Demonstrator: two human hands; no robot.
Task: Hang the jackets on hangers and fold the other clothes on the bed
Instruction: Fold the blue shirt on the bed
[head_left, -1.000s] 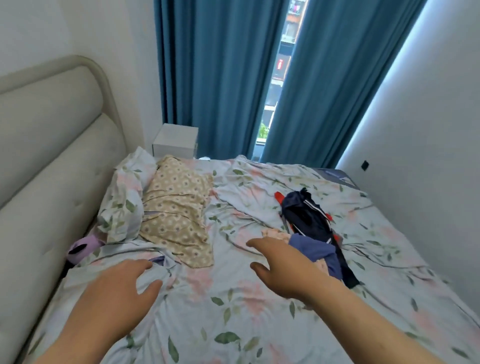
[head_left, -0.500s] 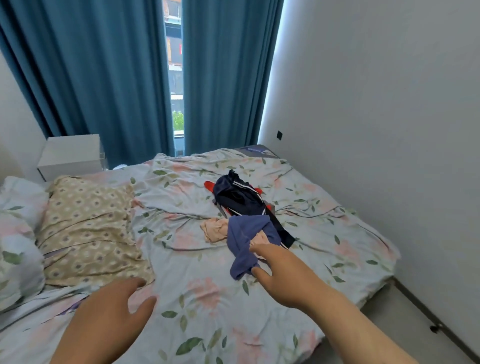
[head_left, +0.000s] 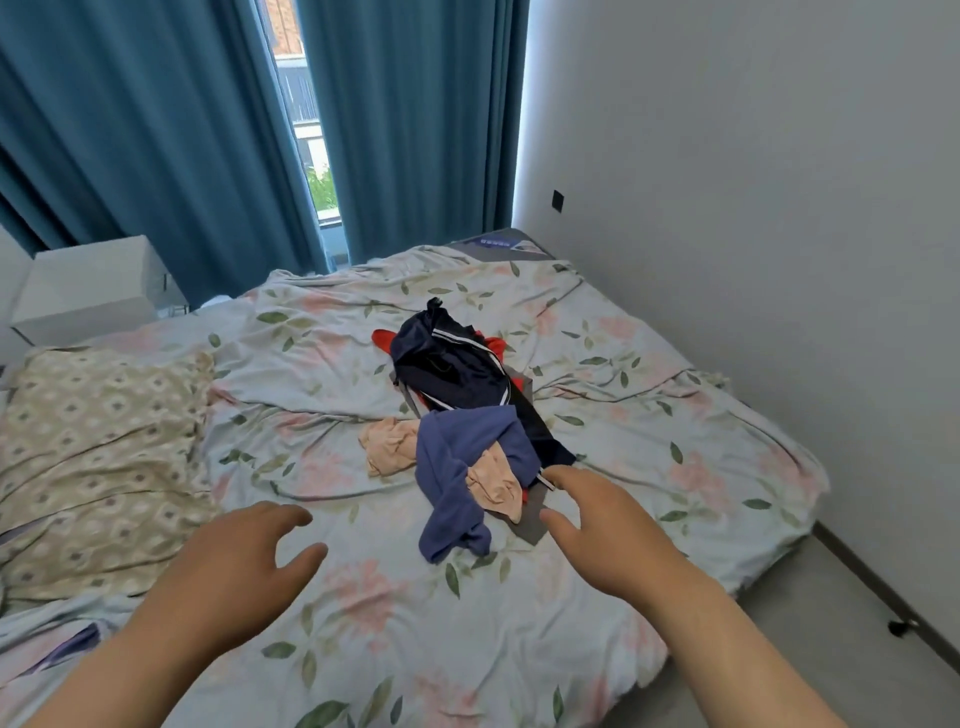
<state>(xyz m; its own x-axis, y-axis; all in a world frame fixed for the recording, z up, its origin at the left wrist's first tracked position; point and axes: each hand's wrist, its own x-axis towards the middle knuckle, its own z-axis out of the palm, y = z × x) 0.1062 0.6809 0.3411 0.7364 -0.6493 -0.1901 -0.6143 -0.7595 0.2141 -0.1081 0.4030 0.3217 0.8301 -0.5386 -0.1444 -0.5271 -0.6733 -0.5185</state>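
Observation:
A heap of clothes lies in the middle of the floral bed (head_left: 649, 415). A dark navy jacket (head_left: 452, 369) with white stripes sits on top at the far end, over something red (head_left: 383, 340). Nearer me lies a blue-purple garment (head_left: 457, 467), crumpled over a peach one (head_left: 389, 447). My right hand (head_left: 608, 530) reaches out just right of the blue garment, fingers spread and relaxed, holding nothing. My left hand (head_left: 234, 566) hovers over the sheet at the lower left, also empty with fingers loose. No hanger is in view.
A beige patterned pillow (head_left: 98, 457) lies at the left. A white nightstand (head_left: 88, 288) stands behind it. Blue curtains (head_left: 156, 130) cover the window at the back. A white wall (head_left: 753, 208) runs along the bed's right side, with grey floor (head_left: 857, 649) below.
My view has swung right, from the headboard and pillows to the clothes heap and wall. My right hand has moved from beside the blue garment's left to its right edge.

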